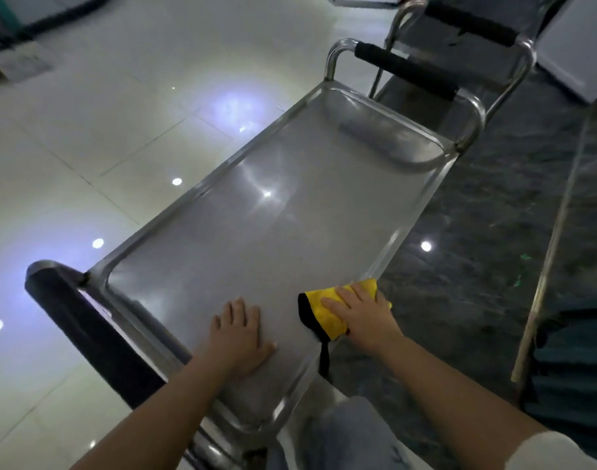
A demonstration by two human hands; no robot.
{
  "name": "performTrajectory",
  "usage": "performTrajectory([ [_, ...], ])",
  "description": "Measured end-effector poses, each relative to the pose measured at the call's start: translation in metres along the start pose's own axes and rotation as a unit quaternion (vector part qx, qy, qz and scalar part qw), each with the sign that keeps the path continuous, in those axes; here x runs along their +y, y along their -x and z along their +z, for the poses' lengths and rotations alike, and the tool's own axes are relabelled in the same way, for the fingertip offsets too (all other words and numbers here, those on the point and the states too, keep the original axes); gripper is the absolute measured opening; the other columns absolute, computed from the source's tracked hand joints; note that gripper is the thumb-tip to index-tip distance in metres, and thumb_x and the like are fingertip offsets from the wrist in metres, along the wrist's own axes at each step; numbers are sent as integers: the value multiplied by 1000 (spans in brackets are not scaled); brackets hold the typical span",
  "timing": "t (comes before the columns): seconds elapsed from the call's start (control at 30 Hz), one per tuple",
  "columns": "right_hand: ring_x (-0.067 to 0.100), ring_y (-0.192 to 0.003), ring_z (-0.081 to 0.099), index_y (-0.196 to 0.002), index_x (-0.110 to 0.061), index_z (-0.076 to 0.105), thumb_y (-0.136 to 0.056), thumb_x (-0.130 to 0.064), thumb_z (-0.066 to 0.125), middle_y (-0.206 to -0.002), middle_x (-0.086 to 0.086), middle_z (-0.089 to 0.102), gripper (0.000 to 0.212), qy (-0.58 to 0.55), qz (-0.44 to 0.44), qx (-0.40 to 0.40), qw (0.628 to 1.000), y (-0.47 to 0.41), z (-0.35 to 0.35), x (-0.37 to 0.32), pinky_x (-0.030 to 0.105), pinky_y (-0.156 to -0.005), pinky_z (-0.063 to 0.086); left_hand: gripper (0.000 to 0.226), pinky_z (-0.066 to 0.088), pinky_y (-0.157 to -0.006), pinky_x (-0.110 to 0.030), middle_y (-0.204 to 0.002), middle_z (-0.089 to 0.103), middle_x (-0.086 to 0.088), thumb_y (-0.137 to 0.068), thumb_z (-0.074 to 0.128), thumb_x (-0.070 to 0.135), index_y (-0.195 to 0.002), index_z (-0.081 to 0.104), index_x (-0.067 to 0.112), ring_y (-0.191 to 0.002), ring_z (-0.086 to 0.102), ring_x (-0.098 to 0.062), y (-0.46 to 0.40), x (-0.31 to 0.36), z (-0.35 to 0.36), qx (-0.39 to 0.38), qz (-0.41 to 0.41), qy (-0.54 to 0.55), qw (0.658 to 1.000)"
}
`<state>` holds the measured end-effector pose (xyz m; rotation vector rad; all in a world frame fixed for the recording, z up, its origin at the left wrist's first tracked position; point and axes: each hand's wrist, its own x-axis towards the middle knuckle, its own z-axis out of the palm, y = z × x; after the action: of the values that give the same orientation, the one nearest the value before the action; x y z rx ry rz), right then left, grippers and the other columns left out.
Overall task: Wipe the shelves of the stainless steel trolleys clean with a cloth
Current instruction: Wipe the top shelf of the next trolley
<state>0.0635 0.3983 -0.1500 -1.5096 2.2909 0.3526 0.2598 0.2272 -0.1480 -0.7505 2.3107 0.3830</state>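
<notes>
Cloth (338,310), yellow with black trim, sat at the top shelf's (273,212) near right edge, right hand (361,313) pressed flat on it. Left hand (239,330) lay spread, palm down, on bare steel beside it.

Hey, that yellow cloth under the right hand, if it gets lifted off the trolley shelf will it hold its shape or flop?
Probably flop: the yellow cloth already drapes over the shelf rim, its black strap dangling. It looks thin, so likely light. Under the flat right hand it should slide easily on the glossy steel.
</notes>
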Motion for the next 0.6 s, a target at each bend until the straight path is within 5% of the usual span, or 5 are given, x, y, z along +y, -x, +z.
performTrajectory([
  [0.2,31,-100,64,-126,-34,58,-57,-24,84,-118,4,66,75,117,-158,78,977,-11,-9,32,47,-73,54,87,11,-117,-49,-160,-8,-16,-91,28,69,-153,0,15,-147,0,-36,1,24,-5,6,-83,51,995],
  [0.27,31,-95,63,-131,-36,53,-67,-20,79,-114,6,65,71,124,-210,90,966,-21,-21,49,45,-78,52,82,16,-116,-47,-161,4,-12,-93,28,66,-153,5,16,-146,12,-31,7,41,-5,22,-108,74,991],
  [0.37,33,-118,47,-145,-34,28,-88,-14,53,-134,10,47,65,105,-247,56,962,-24,-35,76,47,-97,36,76,21,-116,-44,-159,16,-8,-94,31,62,-151,12,16,-143,22,-27,26,79,-1,63,-149,133,978],
  [0.5,33,-113,50,-142,-33,39,-86,-11,47,-132,7,52,60,66,-276,102,953,-12,-53,116,40,-88,39,76,16,-118,-42,-161,8,-7,-96,34,58,-153,8,16,-147,13,-23,55,134,5,108,-185,184,959],
  [0.6,33,-91,63,-126,-29,60,-67,-8,73,-113,6,66,64,71,-309,138,938,1,-64,132,39,-71,49,75,9,-120,-41,-162,3,-7,-97,28,59,-154,4,17,-148,5,-21,79,166,8,118,-197,204,952],
])
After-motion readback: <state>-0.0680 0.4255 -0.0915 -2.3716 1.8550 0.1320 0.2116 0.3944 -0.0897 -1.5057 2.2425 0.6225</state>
